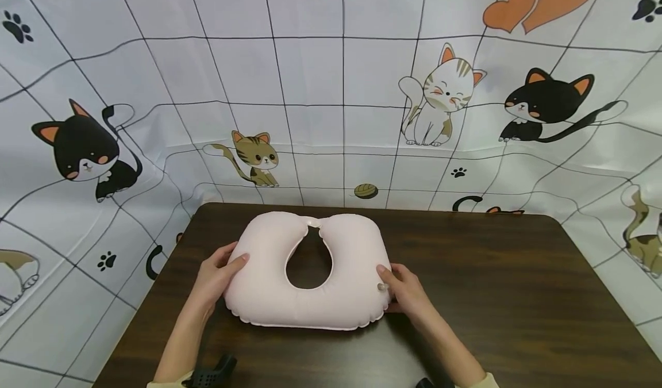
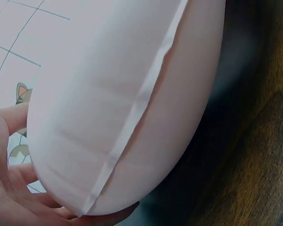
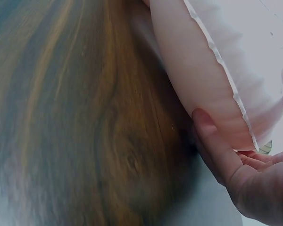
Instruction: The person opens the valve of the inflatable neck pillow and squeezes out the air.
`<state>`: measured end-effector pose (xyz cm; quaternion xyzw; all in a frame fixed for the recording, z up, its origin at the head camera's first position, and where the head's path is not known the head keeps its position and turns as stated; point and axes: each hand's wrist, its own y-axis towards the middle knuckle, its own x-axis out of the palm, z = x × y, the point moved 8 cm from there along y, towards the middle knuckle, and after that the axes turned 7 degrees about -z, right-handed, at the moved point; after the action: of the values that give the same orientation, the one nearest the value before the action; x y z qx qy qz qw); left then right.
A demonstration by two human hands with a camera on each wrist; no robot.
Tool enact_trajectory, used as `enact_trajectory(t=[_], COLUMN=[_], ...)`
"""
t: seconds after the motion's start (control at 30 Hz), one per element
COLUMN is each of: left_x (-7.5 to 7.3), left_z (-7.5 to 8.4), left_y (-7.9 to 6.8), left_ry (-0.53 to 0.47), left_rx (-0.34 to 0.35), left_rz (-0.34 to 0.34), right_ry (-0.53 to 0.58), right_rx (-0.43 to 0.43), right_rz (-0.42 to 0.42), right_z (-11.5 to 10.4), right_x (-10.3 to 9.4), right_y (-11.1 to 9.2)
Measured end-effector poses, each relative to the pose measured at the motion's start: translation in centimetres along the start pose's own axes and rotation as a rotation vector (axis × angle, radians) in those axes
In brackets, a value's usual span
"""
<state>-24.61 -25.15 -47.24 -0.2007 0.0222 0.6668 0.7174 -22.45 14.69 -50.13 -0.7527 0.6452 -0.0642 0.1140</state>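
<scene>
A puffed-up, pale pink U-shaped inflatable neck pillow (image 1: 310,307) is held over the brown table, its opening facing the far side. At its left side my left hand (image 1: 219,270) grips the edge, thumb on top; the left wrist view shows the fingers (image 2: 19,174) around the rounded end. My right hand (image 1: 405,290) holds the opposite side, with the thumb on the upper face beside a small clear valve (image 1: 383,287). In the right wrist view a finger (image 3: 217,146) reaches under the pillow's lower face. A welded seam (image 3: 221,61) runs along the rim.
The dark wood-grain table (image 1: 496,296) extends to the right of the pillow. Behind and beside it hangs a white gridded curtain (image 1: 310,72) printed with cartoon cats. Black wrist straps (image 1: 212,373) show at the bottom edge.
</scene>
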Motion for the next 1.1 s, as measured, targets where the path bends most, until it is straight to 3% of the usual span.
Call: enact_trajectory(t=[0.47,1.1], left_x=[1.7,5.9], left_z=[1.7,3.1], left_y=[-0.4,0.2], left_ry=[0.11,0.105], left_rx=[0.039,0.079], left_rz=[-0.019,0.0], right_ry=[-0.051,-0.122], right_rx=[0.034,0.057], right_rz=[0.035,-0.016], right_z=[-0.3,-0.2], right_x=[-2.5,-7.2], right_y=[-1.0,-2.0])
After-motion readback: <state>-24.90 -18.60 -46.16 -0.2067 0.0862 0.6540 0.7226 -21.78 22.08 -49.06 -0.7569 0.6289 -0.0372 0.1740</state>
